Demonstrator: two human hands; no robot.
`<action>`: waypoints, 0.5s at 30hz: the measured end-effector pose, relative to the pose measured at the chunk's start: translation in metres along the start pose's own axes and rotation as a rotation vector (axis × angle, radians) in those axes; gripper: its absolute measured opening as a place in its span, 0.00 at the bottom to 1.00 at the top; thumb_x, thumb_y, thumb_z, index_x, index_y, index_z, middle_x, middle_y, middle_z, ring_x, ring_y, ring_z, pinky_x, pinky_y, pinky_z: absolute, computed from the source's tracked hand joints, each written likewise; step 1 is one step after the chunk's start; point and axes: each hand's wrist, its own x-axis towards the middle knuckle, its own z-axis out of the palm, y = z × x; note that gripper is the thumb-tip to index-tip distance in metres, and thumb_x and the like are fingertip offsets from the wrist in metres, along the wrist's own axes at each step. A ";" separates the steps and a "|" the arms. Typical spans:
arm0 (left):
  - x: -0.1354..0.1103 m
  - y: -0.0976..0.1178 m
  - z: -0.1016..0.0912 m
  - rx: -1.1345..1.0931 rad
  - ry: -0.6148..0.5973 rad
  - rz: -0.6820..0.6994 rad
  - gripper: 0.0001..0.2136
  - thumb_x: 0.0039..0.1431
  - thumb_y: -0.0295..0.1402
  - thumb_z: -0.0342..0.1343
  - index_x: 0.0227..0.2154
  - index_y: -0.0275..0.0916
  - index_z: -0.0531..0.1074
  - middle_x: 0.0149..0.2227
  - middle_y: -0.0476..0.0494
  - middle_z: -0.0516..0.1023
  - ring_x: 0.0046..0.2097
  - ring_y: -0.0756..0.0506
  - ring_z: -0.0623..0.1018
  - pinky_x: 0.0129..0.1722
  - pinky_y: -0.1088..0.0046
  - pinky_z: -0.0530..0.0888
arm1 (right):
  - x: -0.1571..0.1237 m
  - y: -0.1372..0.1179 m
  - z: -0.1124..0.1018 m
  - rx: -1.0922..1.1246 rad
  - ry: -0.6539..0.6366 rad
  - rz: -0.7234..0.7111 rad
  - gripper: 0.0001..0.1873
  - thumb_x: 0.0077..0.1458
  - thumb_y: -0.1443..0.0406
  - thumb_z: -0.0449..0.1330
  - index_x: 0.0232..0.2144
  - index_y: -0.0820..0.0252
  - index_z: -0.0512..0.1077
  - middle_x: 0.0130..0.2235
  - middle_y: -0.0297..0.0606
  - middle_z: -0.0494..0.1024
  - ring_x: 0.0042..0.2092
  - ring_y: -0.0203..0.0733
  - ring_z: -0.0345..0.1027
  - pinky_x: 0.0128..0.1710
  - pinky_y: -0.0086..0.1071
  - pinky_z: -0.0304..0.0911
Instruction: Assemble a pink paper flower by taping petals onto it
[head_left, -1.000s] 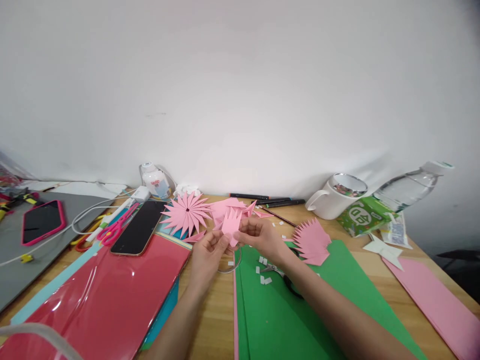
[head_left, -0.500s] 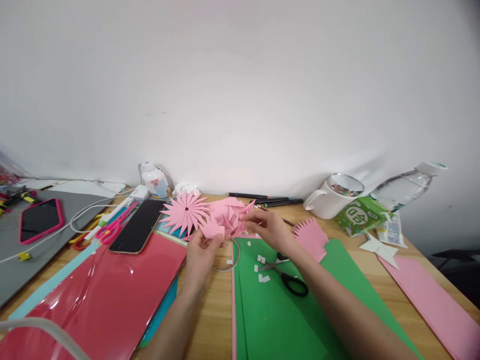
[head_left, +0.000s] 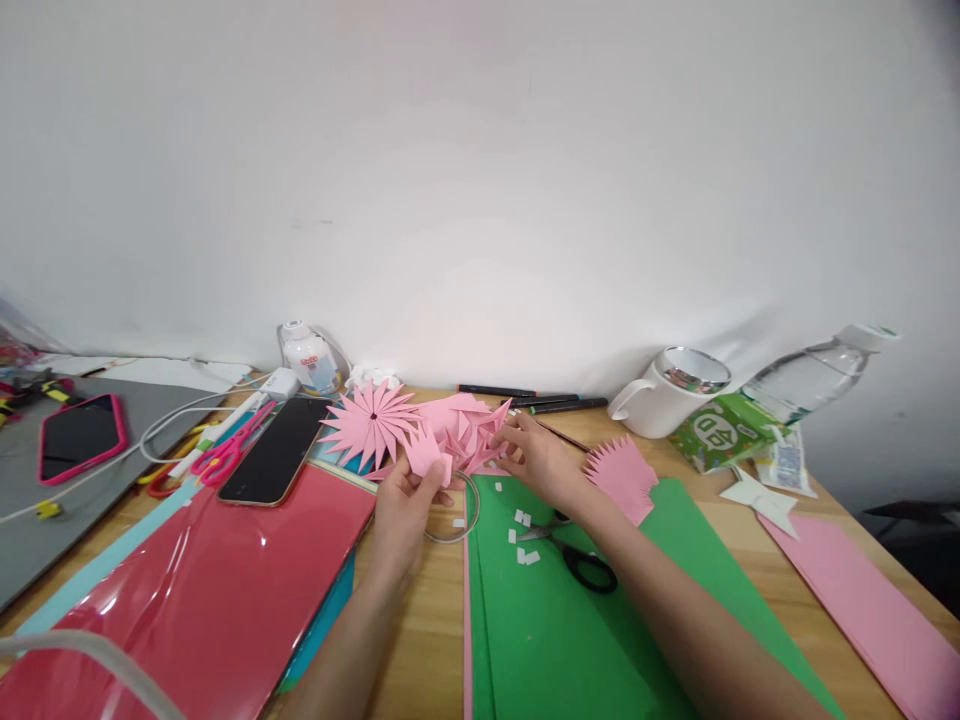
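My left hand (head_left: 403, 503) is closed on a small folded pink paper piece (head_left: 426, 456), held just above the wooden table. My right hand (head_left: 541, 462) reaches into a pile of pink cut paper pieces (head_left: 466, 425) and its fingers pinch one of them. A finished pink paper star flower (head_left: 373, 422) lies just left of the pile. Under my right wrist lie black-handled scissors (head_left: 574, 555) on a green paper sheet (head_left: 570, 620), among small white tape bits (head_left: 523, 538). A clear tape ring (head_left: 454, 515) sits between my hands.
A red sheet (head_left: 202, 590) and phone (head_left: 277, 452) lie left, with pink scissors (head_left: 225, 455) and a second phone (head_left: 79, 438). A fringed pink piece (head_left: 622, 472), white mug (head_left: 667, 392), green packet (head_left: 716, 430), water bottle (head_left: 814, 375) and pink strip (head_left: 862, 590) lie right. Markers (head_left: 532, 400) line the wall.
My hands parted: the right let go of the shared pink piece and reached back to the pile, uncovering the scissors. The left kept the folded piece and shifted slightly left.
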 end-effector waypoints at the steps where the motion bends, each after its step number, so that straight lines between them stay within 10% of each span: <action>1: 0.000 -0.001 0.000 0.005 -0.006 0.004 0.16 0.42 0.37 0.66 0.32 0.34 0.71 0.27 0.47 0.76 0.28 0.48 0.78 0.21 0.79 0.68 | 0.000 -0.001 0.000 -0.001 0.002 -0.006 0.05 0.49 0.73 0.60 0.29 0.61 0.71 0.38 0.39 0.70 0.31 0.34 0.67 0.32 0.28 0.60; 10: -0.001 -0.002 0.001 -0.043 -0.040 -0.016 0.16 0.41 0.35 0.67 0.33 0.34 0.73 0.31 0.44 0.78 0.31 0.47 0.78 0.27 0.76 0.72 | 0.001 -0.001 -0.007 0.063 0.014 0.005 0.06 0.51 0.73 0.56 0.32 0.61 0.71 0.28 0.35 0.73 0.28 0.36 0.65 0.29 0.28 0.57; 15: 0.000 -0.004 -0.001 -0.064 0.002 -0.019 0.16 0.38 0.34 0.68 0.32 0.34 0.75 0.29 0.46 0.79 0.28 0.52 0.75 0.29 0.77 0.73 | 0.000 -0.009 -0.019 0.733 -0.088 0.083 0.19 0.56 0.64 0.52 0.51 0.59 0.64 0.27 0.31 0.68 0.27 0.34 0.67 0.28 0.29 0.64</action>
